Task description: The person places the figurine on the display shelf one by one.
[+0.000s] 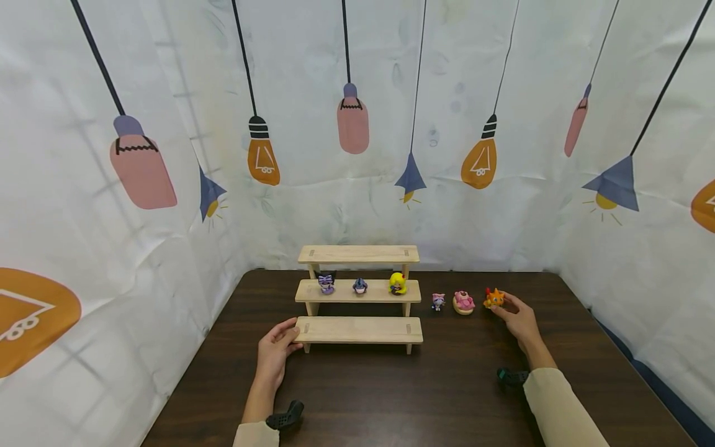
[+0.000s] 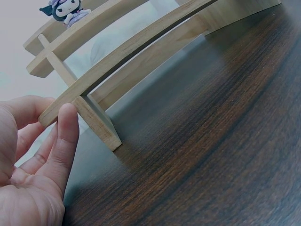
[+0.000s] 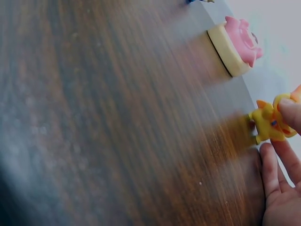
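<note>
A three-tier wooden display stand (image 1: 359, 329) stands on the dark table. My left hand (image 1: 275, 349) pinches the left end of its lowest tier; in the left wrist view the fingers (image 2: 68, 127) lie around that end. On the middle tier sit a purple-and-black figurine (image 1: 326, 284), a small blue one (image 1: 360, 285) and a yellow one (image 1: 398, 284). At the right of the row on the table, my right hand (image 1: 519, 318) holds an orange-and-yellow figurine (image 1: 494, 298) between thumb and fingers. Its feet are at or close to the tabletop.
Between the stand and my right hand are a pink figurine on a cream base (image 1: 463, 303) and a small pink-and-grey figurine (image 1: 438, 302). White cloth walls (image 1: 313, 211) printed with lamps enclose the dark wooden table (image 1: 391, 397) at the back and sides.
</note>
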`<move>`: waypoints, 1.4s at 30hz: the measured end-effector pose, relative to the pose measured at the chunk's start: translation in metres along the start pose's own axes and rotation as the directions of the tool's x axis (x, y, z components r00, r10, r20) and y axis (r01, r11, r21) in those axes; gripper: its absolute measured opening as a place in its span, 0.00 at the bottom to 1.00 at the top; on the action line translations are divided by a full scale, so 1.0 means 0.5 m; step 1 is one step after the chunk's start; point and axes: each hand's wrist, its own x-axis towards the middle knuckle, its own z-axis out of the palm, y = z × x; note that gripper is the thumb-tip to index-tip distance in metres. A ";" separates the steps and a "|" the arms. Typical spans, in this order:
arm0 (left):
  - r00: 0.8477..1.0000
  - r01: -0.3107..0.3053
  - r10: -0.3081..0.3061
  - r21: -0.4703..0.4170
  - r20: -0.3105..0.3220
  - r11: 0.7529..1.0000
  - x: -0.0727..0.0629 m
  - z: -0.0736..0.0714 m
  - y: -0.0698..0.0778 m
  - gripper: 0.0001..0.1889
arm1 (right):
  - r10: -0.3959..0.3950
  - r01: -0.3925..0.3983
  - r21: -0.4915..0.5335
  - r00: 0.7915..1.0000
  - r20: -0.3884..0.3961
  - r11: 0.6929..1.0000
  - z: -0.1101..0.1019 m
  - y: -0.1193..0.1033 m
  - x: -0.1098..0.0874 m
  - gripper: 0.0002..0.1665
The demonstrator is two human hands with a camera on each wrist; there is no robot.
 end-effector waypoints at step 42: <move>1.000 -0.023 0.023 -0.017 0.006 1.000 -0.005 0.001 0.004 0.23 | -0.010 0.013 0.068 0.999 -0.037 0.998 -0.006 -0.044 -0.055 0.44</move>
